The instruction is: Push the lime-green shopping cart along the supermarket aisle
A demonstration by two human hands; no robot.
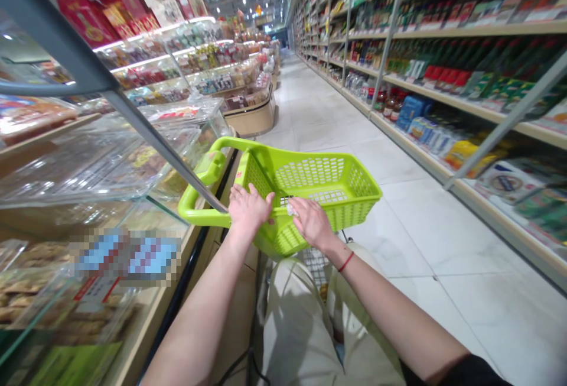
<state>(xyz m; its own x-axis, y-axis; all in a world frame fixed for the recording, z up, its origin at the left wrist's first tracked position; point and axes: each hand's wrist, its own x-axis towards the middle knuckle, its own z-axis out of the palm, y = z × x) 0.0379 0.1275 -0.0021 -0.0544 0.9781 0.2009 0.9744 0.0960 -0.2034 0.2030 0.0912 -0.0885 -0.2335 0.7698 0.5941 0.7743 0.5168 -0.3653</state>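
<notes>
Basically, the green cart basket sits just ahead of the person's knees; its perforated walls and slatted floor show, and a wire rack is below, with something yellowish-brown partly hidden in it. The left grip is open, fingers spread over the basket's near rim, holding nothing; the right grip is half curled just beside it over the same rim, a small white thing at its fingertips, though how firmly it is held I cannot tell. Left of the basket, a display case of packaged food runs close along the handle end; a grey metal bar slants down to that end. Right of and beyond the basket, pale floor tiles leave an open aisle; farther right stand long shelves of bottles and packs; beyond the basket, a rounded display stand borders the aisle's left.
</notes>
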